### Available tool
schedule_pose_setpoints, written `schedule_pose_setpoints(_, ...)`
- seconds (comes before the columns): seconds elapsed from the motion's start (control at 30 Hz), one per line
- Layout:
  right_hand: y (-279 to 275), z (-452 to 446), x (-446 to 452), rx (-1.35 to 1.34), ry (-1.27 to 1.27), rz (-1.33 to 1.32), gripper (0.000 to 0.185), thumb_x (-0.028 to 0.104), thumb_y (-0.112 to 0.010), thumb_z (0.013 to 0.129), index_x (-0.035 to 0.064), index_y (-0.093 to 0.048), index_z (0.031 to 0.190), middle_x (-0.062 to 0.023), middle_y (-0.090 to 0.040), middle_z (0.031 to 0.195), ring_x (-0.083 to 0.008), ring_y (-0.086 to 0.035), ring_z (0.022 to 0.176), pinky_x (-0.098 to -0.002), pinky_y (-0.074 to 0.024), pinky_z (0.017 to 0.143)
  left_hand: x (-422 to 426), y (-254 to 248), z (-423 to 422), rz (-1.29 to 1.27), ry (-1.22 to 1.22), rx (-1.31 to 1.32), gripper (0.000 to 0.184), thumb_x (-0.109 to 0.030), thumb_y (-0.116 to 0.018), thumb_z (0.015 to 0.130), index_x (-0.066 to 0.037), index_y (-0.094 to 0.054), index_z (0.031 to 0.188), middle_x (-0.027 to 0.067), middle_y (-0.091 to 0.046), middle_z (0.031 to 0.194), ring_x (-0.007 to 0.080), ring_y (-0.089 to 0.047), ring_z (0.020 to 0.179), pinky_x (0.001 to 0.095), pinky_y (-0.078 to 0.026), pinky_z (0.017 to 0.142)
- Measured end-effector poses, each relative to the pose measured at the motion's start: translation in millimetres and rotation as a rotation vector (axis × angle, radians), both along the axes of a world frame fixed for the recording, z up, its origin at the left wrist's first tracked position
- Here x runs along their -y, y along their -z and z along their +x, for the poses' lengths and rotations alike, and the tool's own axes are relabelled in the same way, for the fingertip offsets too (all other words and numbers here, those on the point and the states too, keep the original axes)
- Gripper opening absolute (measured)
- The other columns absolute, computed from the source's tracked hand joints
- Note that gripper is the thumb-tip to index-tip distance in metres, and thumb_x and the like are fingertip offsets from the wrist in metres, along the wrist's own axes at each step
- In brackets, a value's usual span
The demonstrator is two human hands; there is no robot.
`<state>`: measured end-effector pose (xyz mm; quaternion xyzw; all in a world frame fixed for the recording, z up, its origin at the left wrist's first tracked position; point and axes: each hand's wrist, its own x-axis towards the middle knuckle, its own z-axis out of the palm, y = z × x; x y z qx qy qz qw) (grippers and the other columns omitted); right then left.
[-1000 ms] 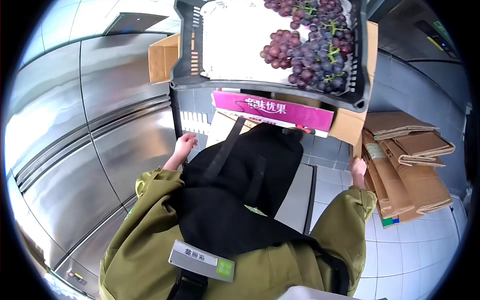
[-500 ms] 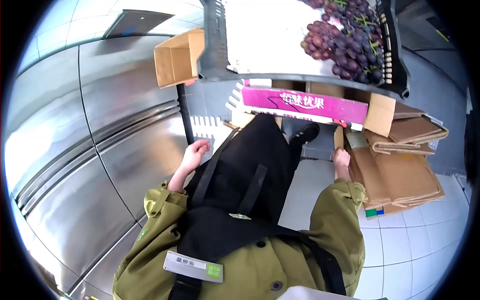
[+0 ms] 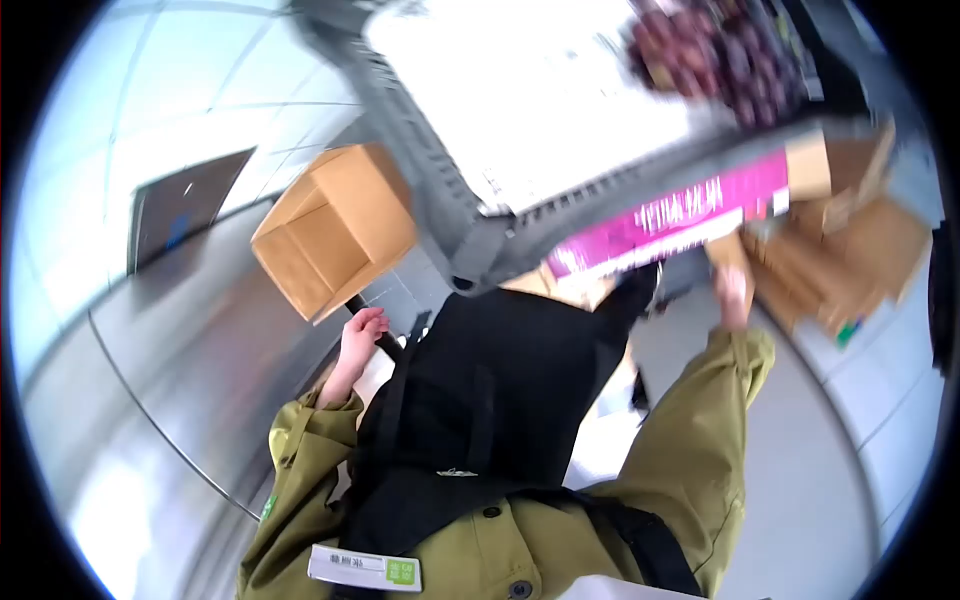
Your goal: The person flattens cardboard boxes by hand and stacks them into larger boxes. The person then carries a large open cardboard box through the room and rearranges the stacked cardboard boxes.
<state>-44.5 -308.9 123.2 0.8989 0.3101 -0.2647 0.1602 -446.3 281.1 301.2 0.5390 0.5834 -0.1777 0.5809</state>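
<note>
My left hand (image 3: 360,335) hangs beside the black apron (image 3: 500,380), fingers curled in and nothing visible in them. An upright brown cardboard box (image 3: 335,235), its top facing me, stands just above that hand. On the other side, my right hand (image 3: 733,290) is closed on the end of a narrow piece of cardboard (image 3: 725,250); motion smears the fingers, and the rest of the piece is partly hidden. Beyond that hand is a purple printed carton (image 3: 680,212), under the front edge of a black plastic crate (image 3: 465,245). Dark grapes (image 3: 700,60) lie on the crate's white liner.
Flattened cardboard (image 3: 840,255) is stacked at the right on the tiled floor (image 3: 870,400). A shiny steel cabinet (image 3: 180,380) runs along the left side. Grey surface (image 3: 760,450) lies beneath my right arm.
The view has swung, so the crate, carton and box appear larger and tilted. My right hand, still at the cardboard piece, appears farther right and slightly higher. The left hand stays curled.
</note>
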Motion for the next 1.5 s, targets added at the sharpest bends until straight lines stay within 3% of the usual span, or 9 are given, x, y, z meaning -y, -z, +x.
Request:
schedule_pose_setpoints(0.07,-30,-74,-87,-0.173,-0.117,0.317,0.010,0.018,-0.052,0.069,0.0102,-0.054,0.064,-0.0090,-0.052,0.063,-0.0248,-0.053,0.065,-0.0368,-0.0441,0.057,-3,0,-1,-0.058,0.085,-0.026,0.020,-0.007,-0.041,0.083,-0.001,-0.052,0.099,0.0034,-0.057,0.082,0.0091,-0.052,0.073,0.0206,-0.041,0.063)
schedule_pose_setpoints(0.13,-7,-147,-124,-0.210,0.188,0.006,0.014,0.020,-0.050,0.070,0.0087,-0.056,0.065,-0.0096,-0.058,0.060,-0.0274,-0.057,0.054,-0.0367,-0.0464,0.049,10,3,-11,-0.146,0.060,0.002,0.018,-0.009,-0.046,0.082,-0.003,-0.054,0.097,0.0019,-0.056,0.078,0.0069,-0.051,0.071,0.0192,-0.041,0.061)
schedule_pose_setpoints(0.17,0,-189,-126,0.081,0.290,0.163,0.018,0.022,-0.049,0.072,0.0072,-0.057,0.065,-0.0104,-0.057,0.054,-0.0298,-0.055,0.046,-0.0372,-0.0458,0.044,21,-1,-13,-0.079,0.272,-0.108,0.017,-0.010,-0.048,0.081,-0.002,-0.055,0.095,0.0014,-0.057,0.078,0.0077,-0.051,0.070,0.0205,-0.041,0.063)
schedule_pose_setpoints(0.47,-24,-446,-207,-0.519,1.384,0.368,0.031,0.038,-0.049,0.075,0.0132,-0.058,0.093,-0.0134,-0.059,0.088,-0.0306,-0.056,0.082,-0.0394,-0.0429,0.076,114,-22,43,0.399,1.393,0.515,0.019,-0.002,-0.047,0.073,-0.001,-0.055,0.091,0.0158,-0.055,0.089,0.0320,-0.052,0.083,0.0366,-0.042,0.074)
schedule_pose_setpoints(0.77,65,-542,-213,-0.276,2.004,0.535,0.030,0.030,-0.056,0.070,0.0052,-0.060,0.088,-0.0145,-0.061,0.080,-0.0273,-0.059,0.069,-0.0343,-0.0470,0.064,240,125,35,-0.307,1.537,0.406,0.015,-0.009,-0.052,0.079,-0.003,-0.055,0.092,0.0138,-0.060,0.078,0.0220,-0.060,0.076,0.0279,-0.045,0.067)
schedule_pose_setpoints(0.9,99,-575,-232,0.013,2.370,0.640,0.033,0.029,-0.059,0.069,0.0012,-0.059,0.088,-0.0154,-0.061,0.075,-0.0268,-0.058,0.057,-0.0329,-0.0477,0.058,278,191,34,-0.213,1.521,0.225,0.016,-0.011,-0.053,0.079,0.000,-0.056,0.089,0.0048,-0.058,0.077,0.0104,-0.054,0.073,0.0226,-0.041,0.067)
schedule_pose_setpoints(1.17,153,-596,-286,0.070,2.475,0.229,0.083,0.038,-0.065,0.061,0.0077,-0.024,0.125,-0.0251,-0.027,0.122,-0.0368,-0.033,0.111,-0.0403,-0.0346,0.089,317,349,-32,-0.114,1.714,-0.017,0.021,-0.015,-0.050,0.071,-0.004,-0.061,0.085,0.0126,-0.061,0.080,0.0222,-0.058,0.081,0.0295,-0.043,0.071)
schedule_pose_setpoints(1.33,182,-582,-234,0.132,2.436,-0.051,0.092,0.042,-0.065,0.060,0.0068,-0.015,0.129,-0.0251,-0.017,0.128,-0.0385,-0.024,0.116,-0.0430,-0.0261,0.094,327,428,-64,-0.072,1.812,-0.025,0.043,-0.026,-0.061,0.070,-0.001,-0.050,0.103,0.0128,-0.057,0.095,0.0216,-0.054,0.087,0.0300,-0.042,0.074)
schedule_pose_setpoints(1.5,213,-600,-202,0.534,2.514,0.113,0.082,0.046,-0.057,0.069,0.0075,-0.018,0.130,-0.0233,-0.017,0.130,-0.0398,-0.024,0.116,-0.0465,-0.0238,0.095,350,439,-93,-0.370,1.385,-0.024,0.050,-0.030,-0.068,0.067,0.002,-0.051,0.102,0.0106,-0.056,0.096,0.0173,-0.053,0.089,0.0285,-0.040,0.079)
